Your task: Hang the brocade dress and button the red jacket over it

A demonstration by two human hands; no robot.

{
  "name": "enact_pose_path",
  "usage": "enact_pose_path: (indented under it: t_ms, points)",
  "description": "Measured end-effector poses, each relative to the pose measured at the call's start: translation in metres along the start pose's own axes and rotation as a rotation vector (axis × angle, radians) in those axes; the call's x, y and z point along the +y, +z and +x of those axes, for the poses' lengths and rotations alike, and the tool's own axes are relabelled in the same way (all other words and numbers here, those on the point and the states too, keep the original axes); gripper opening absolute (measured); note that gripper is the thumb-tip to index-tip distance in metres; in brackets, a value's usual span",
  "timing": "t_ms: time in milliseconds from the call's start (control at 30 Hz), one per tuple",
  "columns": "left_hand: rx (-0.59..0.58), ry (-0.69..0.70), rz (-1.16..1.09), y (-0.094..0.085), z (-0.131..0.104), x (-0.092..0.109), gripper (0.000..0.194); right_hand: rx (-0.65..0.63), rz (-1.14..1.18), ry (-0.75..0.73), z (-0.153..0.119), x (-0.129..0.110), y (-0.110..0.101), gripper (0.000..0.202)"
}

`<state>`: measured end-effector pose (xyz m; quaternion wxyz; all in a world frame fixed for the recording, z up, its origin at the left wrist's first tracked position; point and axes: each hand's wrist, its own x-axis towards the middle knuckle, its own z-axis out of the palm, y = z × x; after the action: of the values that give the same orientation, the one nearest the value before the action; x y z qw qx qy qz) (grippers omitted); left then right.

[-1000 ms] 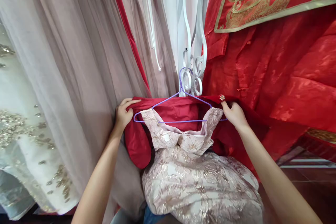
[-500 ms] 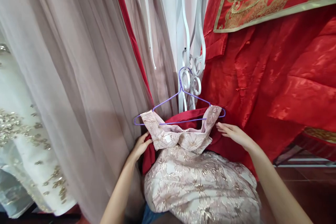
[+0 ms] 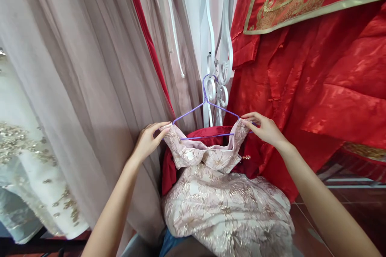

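Observation:
A pale pink and gold floral dress hangs from a purple wire hanger, its two wide straps over the hanger's ends. My left hand pinches the left strap at its top, thumb in front. At the other end, my right hand grips the top of the right strap between thumb and fingers. The hanger's hook is up against a white scrolled metal stand. Behind the dress's neckline lies a dark red garment, partly hidden.
Greyish-pink curtains fill the left side, with a red band running down them. A white gown with gold sequins stands at far left. Red satin cloth with gold embroidery hangs on the right, above a tiled floor.
Both hands have risen from beside the bodice to the strap tops and closed on them. The view has shifted slightly.

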<state>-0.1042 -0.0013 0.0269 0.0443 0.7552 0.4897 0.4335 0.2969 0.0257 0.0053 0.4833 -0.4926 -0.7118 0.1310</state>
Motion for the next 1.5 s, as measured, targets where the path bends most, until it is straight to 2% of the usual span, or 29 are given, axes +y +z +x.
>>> enact_pose_path:
  t_ms: [100, 233, 367, 467, 567, 700, 800, 867, 933, 1033, 1100, 1167, 1233, 1333, 1400, 1500]
  points:
    - [0.069, 0.014, -0.037, 0.010, 0.001, -0.002, 0.036, -0.050, 0.097, -0.008, 0.004, 0.006, 0.003, 0.031]
    - [0.182, -0.004, -0.126, 0.019, 0.003, -0.006, 0.032, 0.026, 0.163, -0.020, 0.003, 0.011, 0.004, 0.032]
    - [0.321, -0.175, -0.206, 0.020, -0.003, -0.019, 0.033, 0.123, 0.191, 0.011, 0.001, 0.025, 0.000, 0.033]
    - [0.457, -0.307, -0.271, 0.020, -0.020, -0.034, 0.035, 0.224, 0.229, 0.054, -0.008, 0.045, -0.009, 0.037]
    - [0.514, -0.412, -0.313, 0.028, -0.045, -0.045, 0.038, 0.311, 0.274, 0.141, -0.029, 0.063, -0.010, 0.041]
    - [0.544, -0.508, -0.323, 0.049, -0.082, -0.049, 0.040, 0.464, 0.312, 0.277, -0.076, 0.073, 0.009, 0.038]
    - [0.575, -0.504, -0.321, 0.060, -0.103, -0.040, 0.036, 0.595, 0.394, 0.365, -0.105, 0.075, 0.025, 0.036]
    - [0.557, -0.440, -0.274, 0.059, -0.103, -0.026, 0.032, 0.668, 0.443, 0.379, -0.110, 0.074, 0.028, 0.035]
    - [0.452, -0.282, -0.179, 0.051, -0.089, -0.007, 0.028, 0.701, 0.452, 0.347, -0.105, 0.070, 0.024, 0.034]
    - [0.214, 0.056, 0.036, 0.038, -0.042, 0.019, 0.023, 0.651, 0.436, 0.282, -0.088, 0.056, 0.017, 0.033]
    - [0.078, 0.232, 0.130, 0.037, -0.003, 0.025, 0.021, 0.598, 0.470, 0.265, -0.079, 0.045, 0.016, 0.032]
    - [-0.026, 0.343, 0.156, 0.044, 0.031, 0.022, 0.022, 0.551, 0.558, 0.261, -0.075, 0.036, 0.020, 0.032]
    - [-0.132, 0.387, 0.147, 0.056, 0.056, 0.014, 0.024, 0.527, 0.626, 0.273, -0.075, 0.031, 0.023, 0.032]
    - [-0.269, 0.363, 0.084, 0.073, 0.070, 0.003, 0.027, 0.560, 0.632, 0.331, -0.075, 0.030, 0.023, 0.035]
    - [-0.271, 0.355, 0.091, 0.077, 0.068, 0.001, 0.028, 0.602, 0.617, 0.351, -0.074, 0.032, 0.020, 0.036]
    - [-0.212, 0.377, 0.169, 0.074, 0.062, 0.003, 0.028, 0.645, 0.583, 0.342, -0.070, 0.034, 0.014, 0.036]
